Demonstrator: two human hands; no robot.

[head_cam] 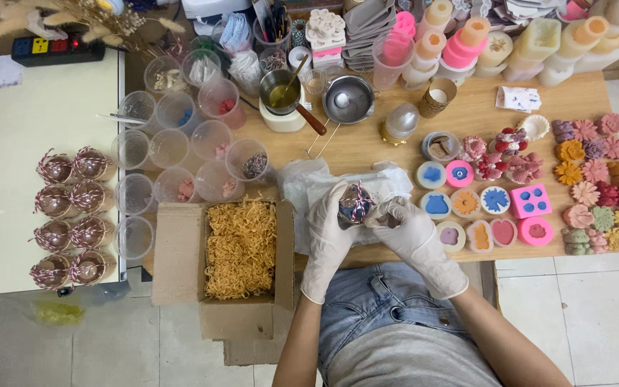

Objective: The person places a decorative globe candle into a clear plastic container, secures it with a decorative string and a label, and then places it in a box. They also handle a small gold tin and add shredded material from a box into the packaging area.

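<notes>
Seen from above, a wooden desk (pixel 467 100) crowded with craft supplies fills the upper half of the frame, with pale floor tiles below it. At the centre, a person in white gloves holds a small clear wrapped ball (pixel 354 204) tied with red and white twine, just above a sheet of crumpled clear plastic (pixel 302 183). The left hand (pixel 329 229) curls around the ball's left side, fingers closed on it. The right hand (pixel 404 223) pinches at the ball's right side, fingertips pressed together near the twine. Just left of the hands sits an open cardboard box (pixel 180 251) filled with shredded yellow paper (pixel 241 247). At the far left, on a white surface, eight similar wrapped balls (pixel 73 218) stand in two columns. Empty and part-filled clear plastic cups (pixel 170 147) cluster at upper left of the desk. A small metal pot (pixel 279 93) with a wooden handle stands above the hands. Coloured round moulds (pixel 481 208) lie at centre right, and rows of flower-shaped pieces (pixel 596 183) in pink, orange and purple fill the right edge.
</notes>
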